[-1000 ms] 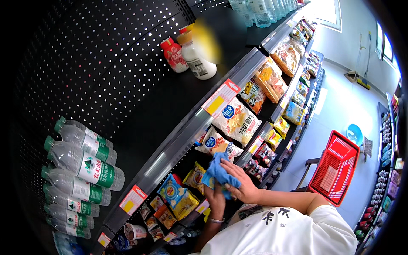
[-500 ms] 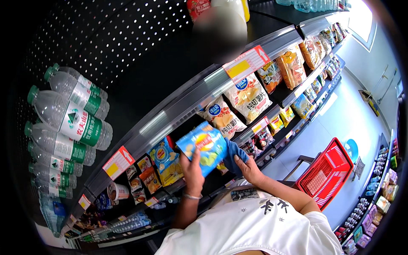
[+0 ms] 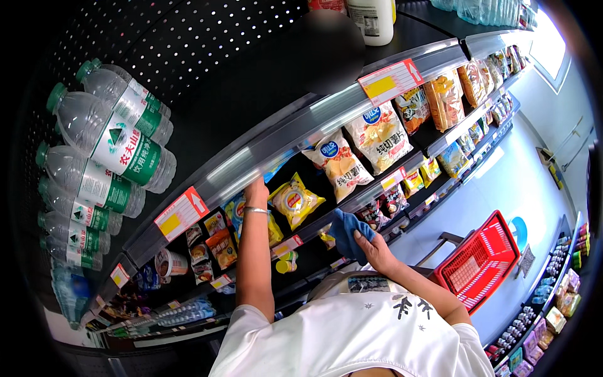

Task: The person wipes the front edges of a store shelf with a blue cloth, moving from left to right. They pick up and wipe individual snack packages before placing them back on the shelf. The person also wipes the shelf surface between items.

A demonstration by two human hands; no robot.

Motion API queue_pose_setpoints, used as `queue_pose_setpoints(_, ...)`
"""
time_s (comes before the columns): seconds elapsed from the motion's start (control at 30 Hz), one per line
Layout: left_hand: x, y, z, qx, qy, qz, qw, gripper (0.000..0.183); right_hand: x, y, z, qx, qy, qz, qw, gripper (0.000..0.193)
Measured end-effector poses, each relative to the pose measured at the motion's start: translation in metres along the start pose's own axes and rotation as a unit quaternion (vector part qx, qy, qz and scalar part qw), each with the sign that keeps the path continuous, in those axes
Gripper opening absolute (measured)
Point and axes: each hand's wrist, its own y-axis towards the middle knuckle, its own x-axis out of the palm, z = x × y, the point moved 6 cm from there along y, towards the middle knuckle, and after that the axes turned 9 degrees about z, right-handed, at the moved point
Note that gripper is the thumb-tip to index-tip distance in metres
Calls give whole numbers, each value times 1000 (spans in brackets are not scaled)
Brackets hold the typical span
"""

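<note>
Blue cloth (image 3: 350, 234) is bunched in my right hand (image 3: 377, 251), off the lower shelf's front edge (image 3: 372, 194). Blue packet (image 3: 276, 167) lies beneath the upper shelf's front edge (image 3: 301, 129), beside my left hand (image 3: 255, 190); fingers hidden, I cannot tell that grip. Judged: shelved, release unconfirmed.

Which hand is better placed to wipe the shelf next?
Probably the right hand: it holds the blue cloth in plain view, while the left hand is at a partly hidden blue snack bag.

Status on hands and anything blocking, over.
Left hand at blue bag, grip unclear. Right hand holding cloth. Shelf edge partly hides bag.
</note>
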Motion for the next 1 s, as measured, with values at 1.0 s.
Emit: queue_pose_setpoints(1.0, 4, -193, 84, 406, 532, -161, 726, 93, 13, 4, 21, 21, -80, -75, 994, 35)
